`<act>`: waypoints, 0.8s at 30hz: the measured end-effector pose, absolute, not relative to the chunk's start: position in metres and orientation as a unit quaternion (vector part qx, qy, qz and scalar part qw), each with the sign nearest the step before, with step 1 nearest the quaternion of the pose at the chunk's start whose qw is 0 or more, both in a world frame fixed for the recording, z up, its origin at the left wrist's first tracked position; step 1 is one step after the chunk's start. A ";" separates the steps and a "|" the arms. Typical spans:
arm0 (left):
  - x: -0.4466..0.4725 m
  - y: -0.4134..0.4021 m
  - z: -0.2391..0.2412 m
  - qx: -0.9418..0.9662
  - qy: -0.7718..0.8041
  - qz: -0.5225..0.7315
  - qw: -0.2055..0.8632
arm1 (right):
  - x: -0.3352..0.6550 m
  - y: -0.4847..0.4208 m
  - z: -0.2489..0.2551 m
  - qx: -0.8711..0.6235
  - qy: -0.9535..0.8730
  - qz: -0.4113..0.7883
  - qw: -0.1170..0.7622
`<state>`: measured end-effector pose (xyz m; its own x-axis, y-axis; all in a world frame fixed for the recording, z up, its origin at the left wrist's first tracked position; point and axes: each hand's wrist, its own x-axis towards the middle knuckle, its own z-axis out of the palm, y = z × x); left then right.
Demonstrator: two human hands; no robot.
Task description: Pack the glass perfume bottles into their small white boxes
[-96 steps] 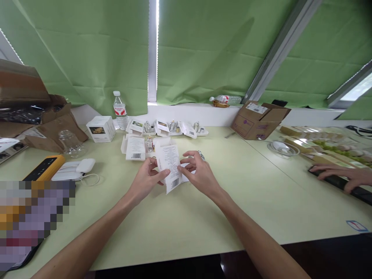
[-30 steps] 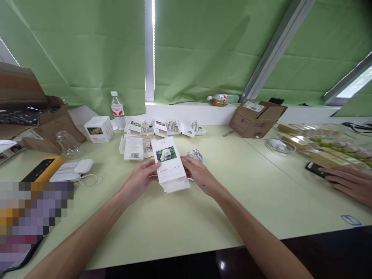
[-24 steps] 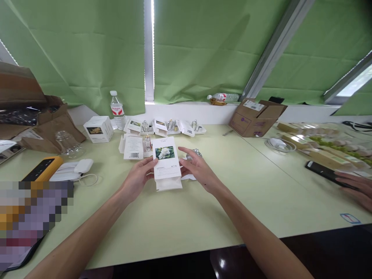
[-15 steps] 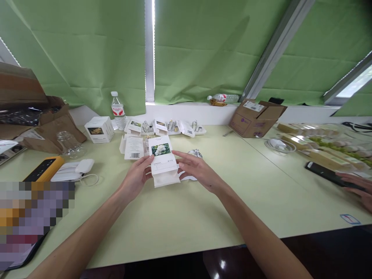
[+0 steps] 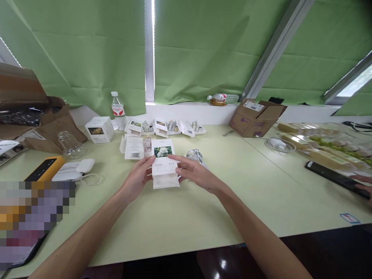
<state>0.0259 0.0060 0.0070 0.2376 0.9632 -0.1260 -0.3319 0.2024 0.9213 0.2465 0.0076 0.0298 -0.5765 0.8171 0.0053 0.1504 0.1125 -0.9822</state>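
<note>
A small white carton [image 5: 164, 162] with a white flower picture on its face lies flat on the pale green table [image 5: 186, 217], its open end toward me. My left hand [image 5: 136, 180] grips its left edge with fingers and thumb. My right hand [image 5: 192, 173] rests on the right side, fingers stretched across the carton's face. Just right of that hand sits a small clear glass bottle with a silver top [image 5: 194, 155].
Behind are another opened white carton [image 5: 133, 147], a row of cartons with small bottles [image 5: 168, 127], a white box [image 5: 100, 129], a water bottle [image 5: 117, 110] and a glass jar [image 5: 68, 142]. A cardboard box [image 5: 255, 118] stands back right. Another person's hand [image 5: 363, 186] holds a black phone [image 5: 334, 175].
The carton was turned from its printed back to its flower face and laid down on the table. My right hand let go of its edge and moved onto its face.
</note>
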 end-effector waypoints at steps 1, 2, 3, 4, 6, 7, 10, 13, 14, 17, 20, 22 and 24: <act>0.026 0.006 0.006 0.410 0.384 0.483 0.671 | 0.246 0.007 0.030 -0.354 -0.685 0.564 0.296; 0.026 0.006 0.006 0.411 0.383 0.484 0.671 | 0.246 0.007 0.030 -0.356 -0.684 0.563 0.296; 0.026 0.006 0.005 0.411 0.383 0.484 0.671 | 0.246 0.007 0.030 -0.359 -0.684 0.562 0.296; 0.026 0.006 0.005 0.411 0.383 0.483 0.672 | 0.246 0.007 0.030 -0.362 -0.683 0.561 0.296; 0.026 0.006 0.005 0.412 0.385 0.478 0.674 | 0.246 0.007 0.029 -0.364 -0.684 0.558 0.298; 0.026 0.006 0.005 0.413 0.385 0.474 0.675 | 0.246 0.007 0.029 -0.363 -0.684 0.558 0.298; 0.026 0.005 0.006 0.421 0.380 0.468 0.678 | 0.246 0.007 0.029 -0.362 -0.684 0.557 0.300; 0.027 0.005 0.006 0.425 0.377 0.464 0.680 | 0.246 0.006 0.030 -0.361 -0.685 0.557 0.300; 0.027 0.006 0.006 0.425 0.378 0.462 0.680 | 0.246 0.006 0.030 -0.360 -0.685 0.558 0.300; 0.027 0.006 0.006 0.423 0.381 0.461 0.681 | 0.245 0.005 0.031 -0.351 -0.681 0.567 0.303; 0.026 0.006 0.006 0.422 0.378 0.460 0.684 | 0.245 0.005 0.030 -0.343 -0.674 0.581 0.301; 0.026 0.006 0.007 0.421 0.379 0.459 0.685 | 0.246 0.006 0.029 -0.338 -0.673 0.586 0.298; 0.026 0.005 0.008 0.419 0.385 0.457 0.683 | 0.246 0.006 0.028 -0.336 -0.677 0.585 0.294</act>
<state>0.0261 0.0049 0.0078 0.2856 0.9477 -0.1426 -0.3023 0.2303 0.9250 0.2462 0.0060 0.0284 -0.6015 0.7989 0.0054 0.1113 0.0905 -0.9897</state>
